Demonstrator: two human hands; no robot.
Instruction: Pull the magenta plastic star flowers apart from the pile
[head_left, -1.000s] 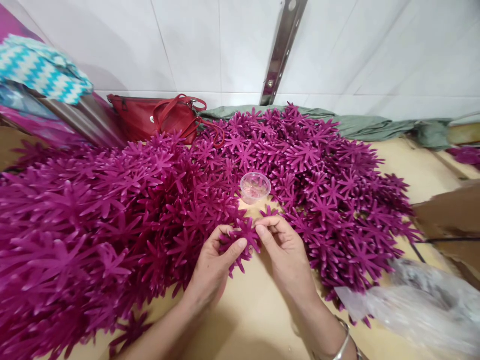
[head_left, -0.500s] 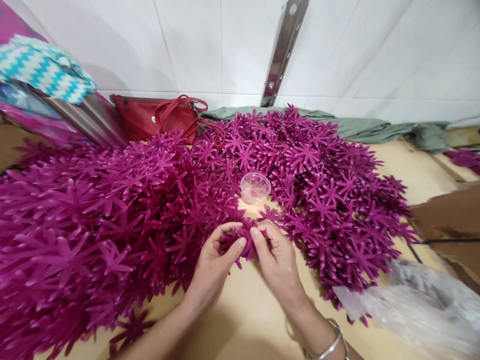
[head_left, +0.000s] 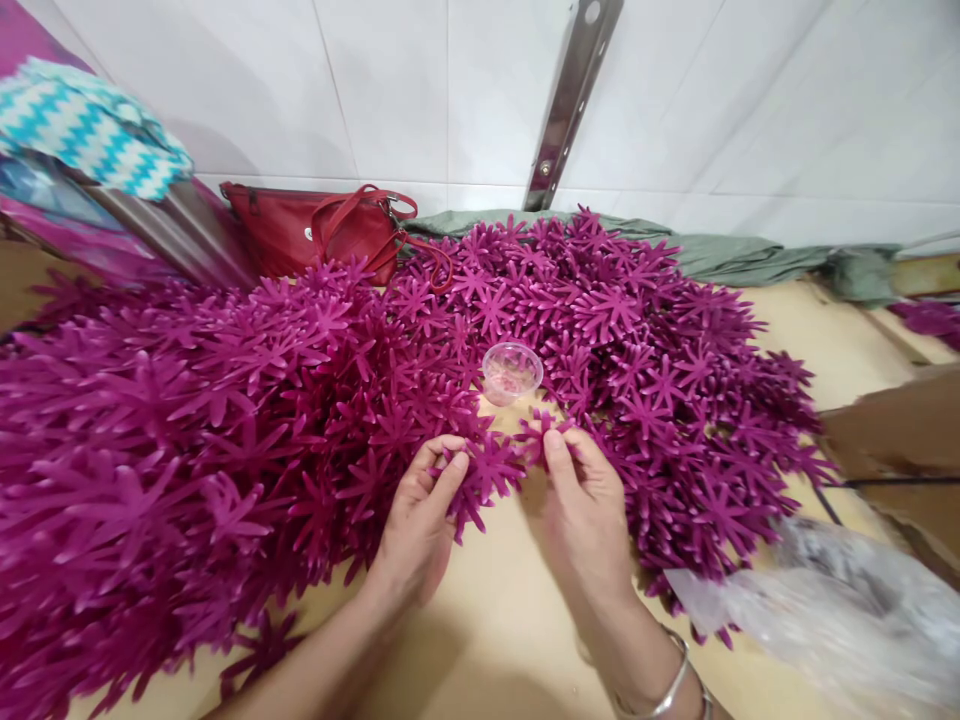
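Note:
My left hand [head_left: 420,520] is pinched on a magenta plastic flower [head_left: 484,478], held just above the tan table [head_left: 495,610]. My right hand [head_left: 585,510] has its thumb and fingers closing on another magenta flower [head_left: 544,432] at the edge of the right-hand pile. A big heap of the same star-shaped flowers [head_left: 225,420] fills the left and middle of the table, and a flatter spread [head_left: 645,340] lies to the right. A small clear plastic cup [head_left: 511,372] holding pale pink bits sits between the piles, just beyond my hands.
A red handbag [head_left: 322,232] leans against the white tiled wall. A metal strip [head_left: 570,100] runs up the wall. Grey-green cloth [head_left: 720,255] lies along the back. Clear plastic bag [head_left: 840,610] and brown cardboard [head_left: 900,450] are at the right. Zigzag cloth [head_left: 90,130] at far left.
My right hand has let go of the flower shared with the left and moved right and forward onto a flower at the pile's edge. The left hand keeps its flower.

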